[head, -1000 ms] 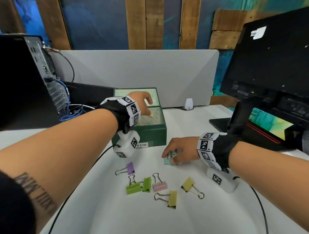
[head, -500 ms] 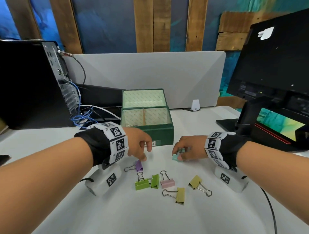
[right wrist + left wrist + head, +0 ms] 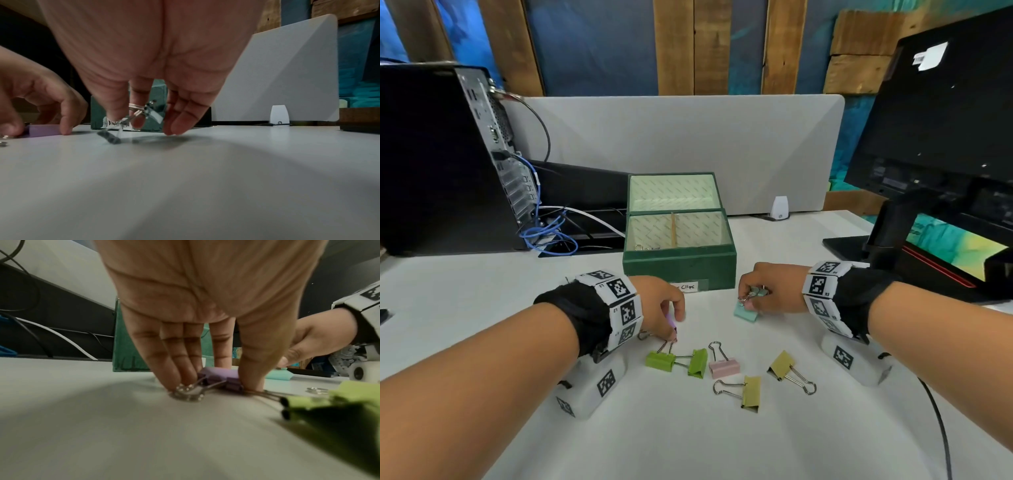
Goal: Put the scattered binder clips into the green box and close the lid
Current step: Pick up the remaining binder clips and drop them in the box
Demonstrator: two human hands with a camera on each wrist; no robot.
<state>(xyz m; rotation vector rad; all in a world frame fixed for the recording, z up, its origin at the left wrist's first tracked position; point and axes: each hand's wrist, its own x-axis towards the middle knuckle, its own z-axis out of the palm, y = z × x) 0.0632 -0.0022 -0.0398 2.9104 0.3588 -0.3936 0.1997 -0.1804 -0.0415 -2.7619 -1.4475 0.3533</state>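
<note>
1. I am picking up clips with both hands at once. My left hand (image 3: 205,331) is pinching the purple clip (image 3: 219,375), fingers on one side and thumb on the other, while it is lying flat on the bench (image 3: 688,442).
2. My right hand (image 3: 770,291) is pinching the wire handles of the mint clip (image 3: 746,313), which is hanging tilted with its lower edge at or just off the bench; the right wrist view is too blurred to settle which.
3. The green box (image 3: 681,265) is standing just behind both hands, its lid (image 3: 671,192) propped open. One clip's wire handles are showing in its left compartment.
4. Five clips are waiting near me: two green ones (image 3: 678,361) touching, a pink one (image 3: 724,366) beside them, and two olive ones (image 3: 751,395).
5. Judging from this, I am early in the gathering step. Next I am needing to lift both clips clear over the front wall and drop them in, without snagging the green clip's handles beside my left thumb.
</note>
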